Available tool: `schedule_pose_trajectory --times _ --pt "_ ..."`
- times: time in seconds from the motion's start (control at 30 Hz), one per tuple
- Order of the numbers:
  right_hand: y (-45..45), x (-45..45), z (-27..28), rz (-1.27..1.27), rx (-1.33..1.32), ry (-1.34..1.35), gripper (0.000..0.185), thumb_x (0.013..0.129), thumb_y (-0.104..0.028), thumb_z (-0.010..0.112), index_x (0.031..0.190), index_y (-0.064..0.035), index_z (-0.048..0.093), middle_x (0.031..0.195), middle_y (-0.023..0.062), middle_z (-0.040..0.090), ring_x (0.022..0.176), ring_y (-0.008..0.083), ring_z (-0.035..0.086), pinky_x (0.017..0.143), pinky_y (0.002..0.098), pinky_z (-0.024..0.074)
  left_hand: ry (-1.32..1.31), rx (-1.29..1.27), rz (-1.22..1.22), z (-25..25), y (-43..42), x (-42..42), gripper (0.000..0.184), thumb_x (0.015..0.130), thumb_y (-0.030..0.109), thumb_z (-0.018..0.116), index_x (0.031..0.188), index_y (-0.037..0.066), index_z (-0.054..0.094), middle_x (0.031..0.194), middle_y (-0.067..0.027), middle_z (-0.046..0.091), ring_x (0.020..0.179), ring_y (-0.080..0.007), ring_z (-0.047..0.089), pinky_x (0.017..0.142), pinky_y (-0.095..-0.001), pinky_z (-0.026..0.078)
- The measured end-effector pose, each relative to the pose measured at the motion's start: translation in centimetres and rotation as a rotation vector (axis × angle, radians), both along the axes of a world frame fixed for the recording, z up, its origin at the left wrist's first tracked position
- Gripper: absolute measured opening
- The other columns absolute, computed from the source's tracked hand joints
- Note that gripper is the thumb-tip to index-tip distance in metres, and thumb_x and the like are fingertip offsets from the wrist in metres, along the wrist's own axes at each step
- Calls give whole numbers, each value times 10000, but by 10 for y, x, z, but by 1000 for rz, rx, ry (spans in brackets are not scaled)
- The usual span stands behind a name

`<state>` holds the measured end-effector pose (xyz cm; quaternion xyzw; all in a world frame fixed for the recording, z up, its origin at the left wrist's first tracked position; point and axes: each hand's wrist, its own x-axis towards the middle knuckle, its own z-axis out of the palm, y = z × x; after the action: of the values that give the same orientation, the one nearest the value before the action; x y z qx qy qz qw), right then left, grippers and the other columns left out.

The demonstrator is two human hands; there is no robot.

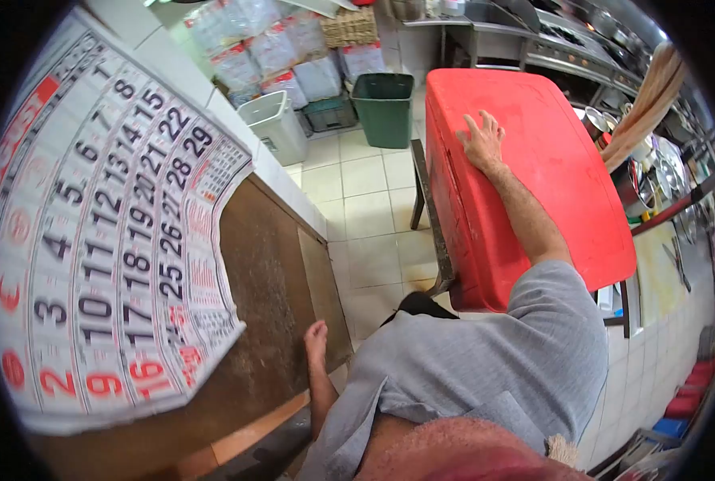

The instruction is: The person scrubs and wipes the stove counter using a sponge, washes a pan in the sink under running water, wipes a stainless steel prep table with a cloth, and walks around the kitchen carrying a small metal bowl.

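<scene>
My right hand [482, 143] rests on the lid of a large red cooler box [566, 184], near its left edge, with the fingers spread and bent. The red box stands on a dark stand [433, 216]. Low at my left side hangs my left hand [316, 337], its fingers curled together beside a brown wooden surface [273, 272]; whether anything is inside them is too small to tell. A large wall calendar [109, 232] fills the left of the view.
A green bin [383, 111] and a grey-white bin [276, 127] stand ahead on the tiled floor [365, 188]. Wrapped packs [281, 50] are stacked behind them. A stove counter [566, 60] is at the back right, with pots and utensils along the right side.
</scene>
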<state>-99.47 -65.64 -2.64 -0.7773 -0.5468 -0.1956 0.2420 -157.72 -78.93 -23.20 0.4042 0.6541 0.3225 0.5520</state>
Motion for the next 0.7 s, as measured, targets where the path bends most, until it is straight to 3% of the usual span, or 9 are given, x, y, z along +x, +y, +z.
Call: schedule_pose_trajectory --times 0.2,0.43,0.5,0.7 --pt "42 36 8 -184 -7 10 489 823 -405 555 1228 -143 474 1320 166 315 1248 314 258 955 546 227 -41 50 -153 43 155 52 226 831 156 612 1044 82 613 1017 0 555 867 -100 522 698 -234 417" --pt "130 134 10 -317 16 33 523 826 -464 530 1237 -146 469 1322 175 318 1248 309 266 957 560 222 -60 -6 -289 46 309 141 221 823 134 620 1034 71 611 963 13 560 807 -76 511 662 -214 410" --pt "148 153 4 -391 12 76 531 826 -472 525 1241 -147 465 1324 177 315 1249 310 266 955 566 224 -48 -31 -357 55 351 164 255 826 139 603 1076 87 594 1030 -14 563 889 -108 508 678 -256 433" --pt "183 195 13 -480 -104 235 567 819 -498 522 1262 -154 440 1355 173 285 1270 316 243 975 577 208 6 -20 -507 52 482 245 229 817 133 613 1044 106 613 1034 -15 569 892 -117 513 674 -269 447"
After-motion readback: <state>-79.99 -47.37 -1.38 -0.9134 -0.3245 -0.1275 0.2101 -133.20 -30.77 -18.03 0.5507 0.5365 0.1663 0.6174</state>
